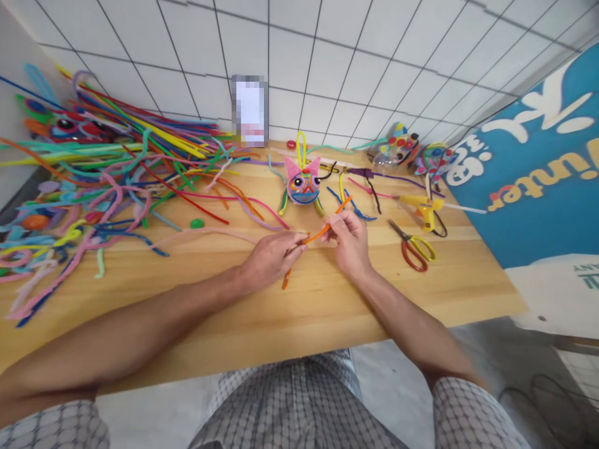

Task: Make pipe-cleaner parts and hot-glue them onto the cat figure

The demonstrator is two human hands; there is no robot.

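- The left hand [269,259] pinches an orange pipe cleaner [318,234] between thumb and fingertips; the right hand [349,240] grips it too, nearer its upper end.
- The step in hand looks like shaping this stem, perhaps by bending or twisting. Done well, the left pinch would act as a firm anchor while the right fingers turn or fold in small, even moves.
- Keeping the two pinches close together should put the bend where it is wanted; a wide gap would probably let the stem bow instead.
- Gentle pressure suits the fuzzy pile, and the wire core would likely weaken if bent back and forth at one spot.
- The stem's middle spans the short gap between the hands, just above the wooden tabletop [374,312]. One end pokes up past the right fingertips, beside the blue pipe cleaner pieces [358,211].
- Another orange length hangs below the left hand; whether it belongs to the same stem cannot be told.
- The pink-eared ornament [304,187] stands beyond both hands, apart from them, and the scissors [414,247] lie right of the right hand.
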